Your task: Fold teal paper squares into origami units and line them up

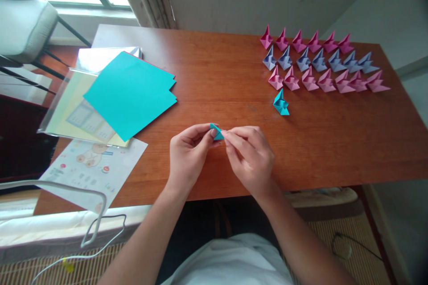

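Turquoise folded paper (219,135) is pinched in the left hand (187,151), fingertips of the right hand (252,153) closed at its right end, above the bench (214,84).

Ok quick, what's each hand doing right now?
Left hand: closed, holding the small folded teal paper.
Right hand: closed, pinching that paper's right end.

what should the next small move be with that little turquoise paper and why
Probably press the crease at the right-hand corner of the folded paper with the right hand: its fingertips are at that corner, the left hand grips the other end, and the paper lacks the spread points of the turquoise figure on the table.
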`<control>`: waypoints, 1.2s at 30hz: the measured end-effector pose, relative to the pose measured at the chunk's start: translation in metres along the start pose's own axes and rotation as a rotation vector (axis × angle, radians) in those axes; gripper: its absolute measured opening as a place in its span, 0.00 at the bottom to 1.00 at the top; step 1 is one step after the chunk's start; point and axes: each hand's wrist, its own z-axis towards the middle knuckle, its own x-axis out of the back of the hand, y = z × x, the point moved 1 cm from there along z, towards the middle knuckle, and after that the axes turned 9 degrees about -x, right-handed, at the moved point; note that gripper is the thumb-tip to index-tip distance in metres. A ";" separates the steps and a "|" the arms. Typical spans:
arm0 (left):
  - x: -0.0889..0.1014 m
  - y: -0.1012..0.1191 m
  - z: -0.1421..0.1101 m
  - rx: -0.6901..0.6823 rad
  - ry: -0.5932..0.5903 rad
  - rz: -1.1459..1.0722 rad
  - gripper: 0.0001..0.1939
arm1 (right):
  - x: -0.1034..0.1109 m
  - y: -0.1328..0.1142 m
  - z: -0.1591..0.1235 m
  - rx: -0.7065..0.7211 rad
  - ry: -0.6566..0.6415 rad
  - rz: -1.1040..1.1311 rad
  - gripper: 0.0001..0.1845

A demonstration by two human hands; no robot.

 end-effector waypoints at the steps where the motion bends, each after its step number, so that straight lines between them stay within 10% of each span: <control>1: 0.000 0.000 0.000 0.002 0.005 -0.005 0.12 | 0.000 -0.001 0.000 0.001 -0.012 0.017 0.16; 16: 0.000 0.003 0.002 0.029 -0.258 0.046 0.19 | 0.024 0.026 0.030 -0.340 -0.548 0.425 0.12; 36: -0.001 0.007 0.003 0.100 -0.246 0.027 0.18 | 0.018 0.024 0.021 -0.449 -0.354 0.473 0.07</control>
